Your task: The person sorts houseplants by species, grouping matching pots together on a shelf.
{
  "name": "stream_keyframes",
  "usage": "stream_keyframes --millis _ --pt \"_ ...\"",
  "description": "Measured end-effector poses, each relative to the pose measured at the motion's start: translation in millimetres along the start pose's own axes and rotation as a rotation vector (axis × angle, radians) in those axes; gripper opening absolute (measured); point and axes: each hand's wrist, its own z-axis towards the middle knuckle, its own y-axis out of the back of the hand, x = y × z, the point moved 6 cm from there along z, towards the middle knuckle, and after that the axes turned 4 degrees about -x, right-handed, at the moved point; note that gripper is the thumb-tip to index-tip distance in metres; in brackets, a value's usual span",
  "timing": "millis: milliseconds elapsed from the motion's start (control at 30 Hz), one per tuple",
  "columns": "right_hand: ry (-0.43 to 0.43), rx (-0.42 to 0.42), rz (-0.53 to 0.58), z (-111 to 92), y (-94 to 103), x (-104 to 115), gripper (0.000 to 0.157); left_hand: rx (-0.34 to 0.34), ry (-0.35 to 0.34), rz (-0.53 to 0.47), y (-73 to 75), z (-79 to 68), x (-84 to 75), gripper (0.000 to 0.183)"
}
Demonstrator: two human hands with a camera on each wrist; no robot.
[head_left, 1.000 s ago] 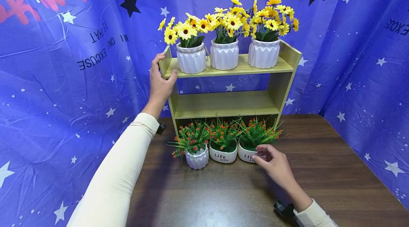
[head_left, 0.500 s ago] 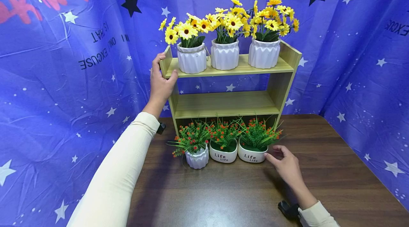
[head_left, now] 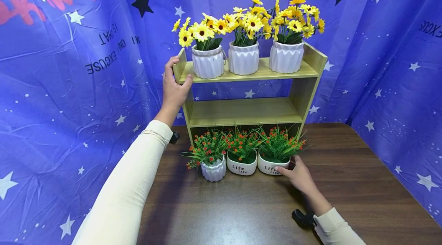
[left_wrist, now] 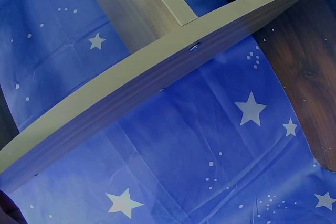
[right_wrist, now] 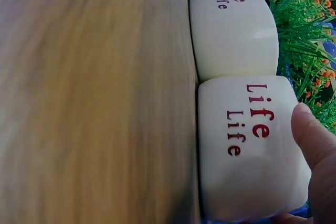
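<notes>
A light wooden shelf unit [head_left: 241,111] stands on the table against the cloth. My left hand [head_left: 174,92] grips its upper left corner, thumb at the front of the top board and fingers round the side panel. In the left wrist view that side panel [left_wrist: 123,80] crosses diagonally. My right hand [head_left: 299,176] holds the rightmost "Life" flowerpot [head_left: 265,165] at its right end. The right wrist view has the thumb [right_wrist: 310,132] against the pot's front near the rim; the other fingers are mostly hidden. Orange flowers with green leaves [head_left: 280,144] fill this pot.
Beside the held pot stand another white "Life" pot [head_left: 238,167] and a ridged white pot [head_left: 213,171], in a row before the shelf. Three white pots with yellow flowers [head_left: 243,59] sit on the top board. Dark wooden table [head_left: 359,183]; blue starry cloth [head_left: 390,95] behind.
My right hand first moved right, from the front of the rightmost pot to its right end, then came in and took hold there. The left hand keeps its grip.
</notes>
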Motion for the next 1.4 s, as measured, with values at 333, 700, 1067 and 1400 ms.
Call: stream_keyframes --millis 333,700,1067,1400 --pt "0.004 -0.050 0.046 5 -3.8 -3 0.077 0.007 0.001 0.004 -0.3 0.8 0.5 0.054" --pt "0.001 -0.084 0.023 -12 24.6 14 0.087 -0.005 -0.010 0.004 0.4 -0.9 -0.7 0.052" --pt "0.088 -0.135 0.080 -33 64.2 48 0.075 0.011 -0.002 -0.007 -0.1 0.0 0.2 0.053" --pt "0.189 -0.208 0.106 -17 87.6 95 0.068 0.004 -0.016 0.001 0.6 0.5 0.3 0.053"
